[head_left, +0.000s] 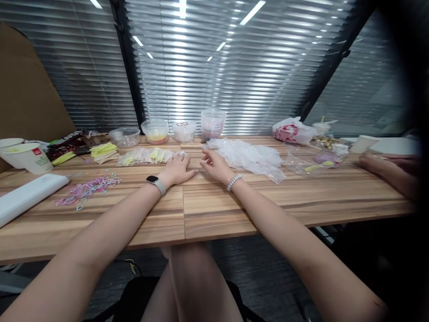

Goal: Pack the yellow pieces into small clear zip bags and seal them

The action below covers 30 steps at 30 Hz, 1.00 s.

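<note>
The tabletop (pixel 214 205) shows smooth wood grain, the bags (pixel 248 156) right of centre filmy plastic, and the upper-left panel (pixel 27 85) matt cardboard.

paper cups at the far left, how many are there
2. The red-marked cup stands in front; the other cup is just behind it, partly hidden and cut off by the picture's left edge. More could be nested inside; I can't tell.

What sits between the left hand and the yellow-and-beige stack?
In the head view, a row of clear packets, some showing yellow inside, lies between the left hand and the stack.
</note>
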### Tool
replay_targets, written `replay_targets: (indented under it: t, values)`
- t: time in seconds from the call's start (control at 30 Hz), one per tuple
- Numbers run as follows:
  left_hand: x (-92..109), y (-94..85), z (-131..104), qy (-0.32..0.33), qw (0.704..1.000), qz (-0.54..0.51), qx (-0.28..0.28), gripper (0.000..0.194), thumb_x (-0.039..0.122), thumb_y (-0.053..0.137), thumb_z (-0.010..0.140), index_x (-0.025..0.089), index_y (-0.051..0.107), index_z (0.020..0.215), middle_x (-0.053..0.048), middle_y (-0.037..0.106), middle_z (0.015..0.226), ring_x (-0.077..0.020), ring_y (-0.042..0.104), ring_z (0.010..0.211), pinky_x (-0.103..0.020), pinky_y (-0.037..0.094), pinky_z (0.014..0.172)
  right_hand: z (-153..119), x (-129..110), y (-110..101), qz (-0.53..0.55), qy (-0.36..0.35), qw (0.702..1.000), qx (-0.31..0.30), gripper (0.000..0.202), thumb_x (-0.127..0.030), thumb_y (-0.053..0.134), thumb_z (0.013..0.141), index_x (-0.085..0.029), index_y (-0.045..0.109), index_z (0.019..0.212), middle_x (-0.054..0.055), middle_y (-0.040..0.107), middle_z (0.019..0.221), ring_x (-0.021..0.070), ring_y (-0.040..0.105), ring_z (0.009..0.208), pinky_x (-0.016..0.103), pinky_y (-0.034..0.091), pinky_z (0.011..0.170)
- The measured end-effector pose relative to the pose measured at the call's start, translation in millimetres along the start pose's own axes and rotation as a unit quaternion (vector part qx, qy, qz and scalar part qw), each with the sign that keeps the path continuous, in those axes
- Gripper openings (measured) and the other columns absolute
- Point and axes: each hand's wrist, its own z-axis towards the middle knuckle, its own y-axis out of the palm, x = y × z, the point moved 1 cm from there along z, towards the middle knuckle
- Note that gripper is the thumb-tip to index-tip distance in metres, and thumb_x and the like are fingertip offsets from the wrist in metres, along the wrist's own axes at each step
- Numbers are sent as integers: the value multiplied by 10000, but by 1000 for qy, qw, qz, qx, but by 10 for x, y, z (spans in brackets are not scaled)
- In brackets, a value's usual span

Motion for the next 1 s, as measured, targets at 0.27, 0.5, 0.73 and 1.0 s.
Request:
replay_targets:
  t: [0.27, 0.5, 0.73, 1.0]
  values:
    - [-49, 23, 3, -22, 999, -19, -28, 767, 706, 371, 911, 179, 398, 1467, -208, 397, 1513, -384, 336, 1417, -606, 204, 1151, 35, -9, -205, -103, -64, 993, 8, 475, -241, 559, 906, -144, 528, 1370, 127, 599, 1263, 234, 574, 1108, 365, 461, 975]
    - [-83, 20, 7, -23, 999, -16, -40, 774, 712, 318, 921, 195, 371, 1495, -180, 322, 1566, -372, 244, 1466, -622, 130, 1171, 80, 327, -828, -249, 33, 962, 111, 346, -320, 559, 923, -149, 639, 1212, 139, 624, 1184, 285, 568, 1098, 407, 447, 982]
    - [-98, 32, -5, -27, 998, -25, -45, 763, 699, 299, 931, 215, 344, 1520, -171, 406, 1518, -373, 357, 1403, -636, 150, 1157, -141, 1026, -1236, -345, 265, 898, 72, 789, -671, 694, 745, -157, 544, 1324, 196, 539, 1328, 381, 452, 1269, 570, 309, 1074]
    - [-106, 90, 11, -17, 1000, -25, 6, 704, 598, 385, 941, 160, 373, 1492, -187, 354, 1542, -372, 292, 1437, -578, 168, 1176, -117, 1185, -1134, -322, 314, 893, 11, 328, -361, 483, 969, -155, 605, 1194, 186, 658, 1159, 339, 594, 1139, 542, 352, 1037]
